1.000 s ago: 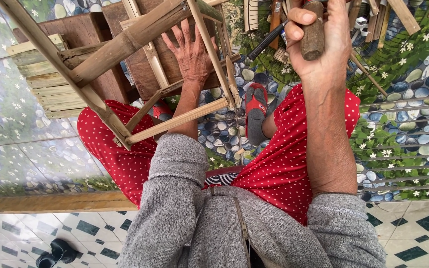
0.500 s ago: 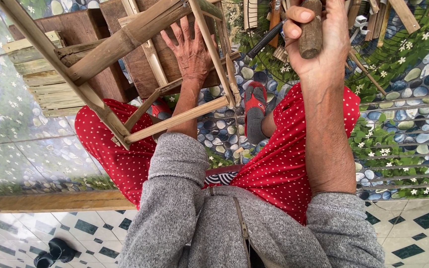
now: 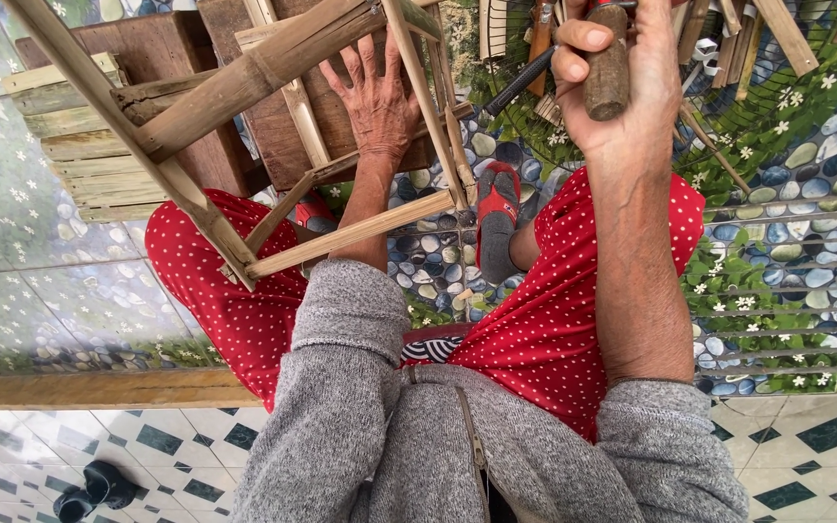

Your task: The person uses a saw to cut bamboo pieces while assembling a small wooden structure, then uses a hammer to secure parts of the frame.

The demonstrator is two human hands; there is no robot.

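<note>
Centrally, at twelve o'clock, a bamboo frame (image 3: 273, 116) of pale, knotted poles joined at right angles rests tilted over a dark wooden block (image 3: 273, 136). Left hand (image 3: 375, 97) lies flat with fingers spread on the block inside the frame, gripping nothing. At one o'clock, right hand (image 3: 612, 87) is closed around a brown wooden tool handle (image 3: 607, 73). Red dotted trousers (image 3: 544, 320) spread below.
</note>
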